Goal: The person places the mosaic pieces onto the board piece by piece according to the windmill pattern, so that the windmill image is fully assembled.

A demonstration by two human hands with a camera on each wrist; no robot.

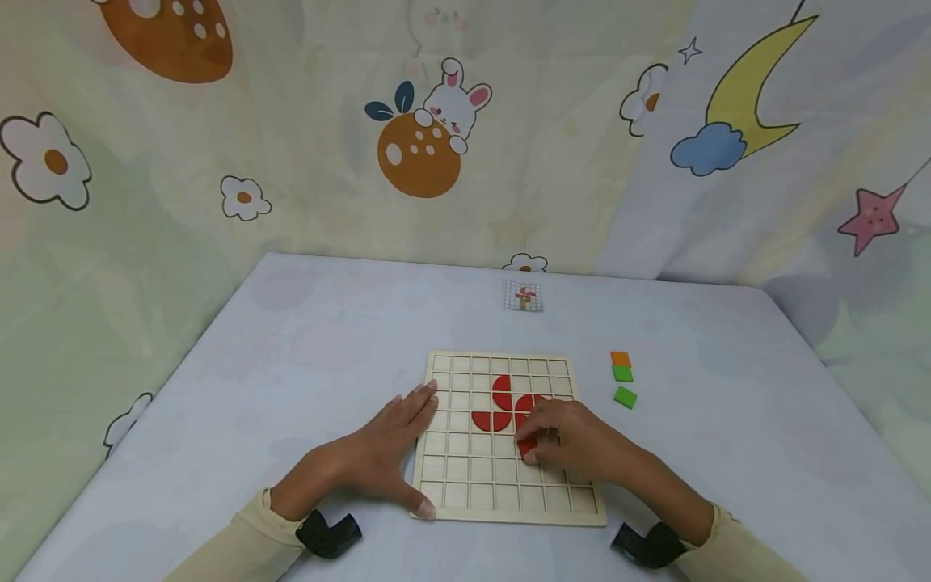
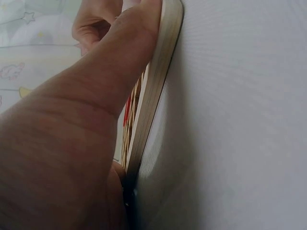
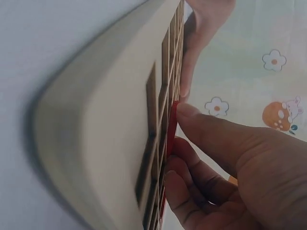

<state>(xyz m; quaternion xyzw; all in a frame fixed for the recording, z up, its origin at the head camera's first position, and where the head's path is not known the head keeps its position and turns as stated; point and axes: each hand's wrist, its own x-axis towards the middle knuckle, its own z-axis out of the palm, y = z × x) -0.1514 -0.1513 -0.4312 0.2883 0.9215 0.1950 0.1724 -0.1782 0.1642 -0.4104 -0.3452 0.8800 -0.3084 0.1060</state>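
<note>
A wooden grid board (image 1: pixel 447 489) lies on the table with red quarter-circle pieces (image 1: pixel 502 392) in several of its squares. My left hand (image 1: pixel 374 461) rests along the board's left side, fingers spread at the upper edge and thumb at the lower left corner. Over the board's right half, my right hand (image 1: pixel 578 440) pinches a red piece (image 1: pixel 527 449) between thumb and fingers. In the right wrist view, this red piece (image 3: pixel 171 127) is against the grid, between the thumb and fingertips. The right hand partly hides the red pieces near it.
Right of the board lie an orange square (image 1: pixel 620 358) and two green pieces (image 1: pixel 624 397). A small picture card (image 1: pixel 523 297) showing a red pinwheel on a grid lies near the table's back edge. A patterned cloth (image 1: pixel 313 162) hangs behind the table (image 1: pixel 305 323).
</note>
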